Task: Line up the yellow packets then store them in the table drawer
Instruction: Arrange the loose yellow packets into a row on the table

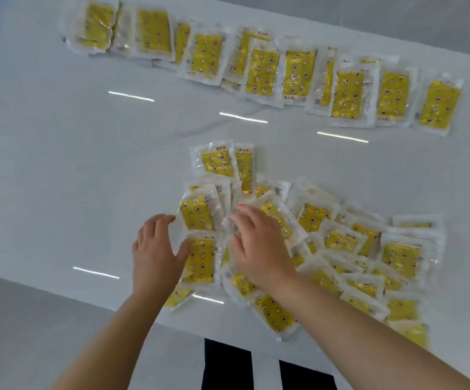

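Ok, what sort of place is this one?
Likely an indoor work or sorting table, though little beyond it shows: a glossy white table showing strip-light reflections, a long row of identical yellow packets at its far side, and a loose pile of the same packets nearer.

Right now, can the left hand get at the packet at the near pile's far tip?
Probably yes: the left hand is open at the left edge of the pile, and that packet lies uncovered just beyond.
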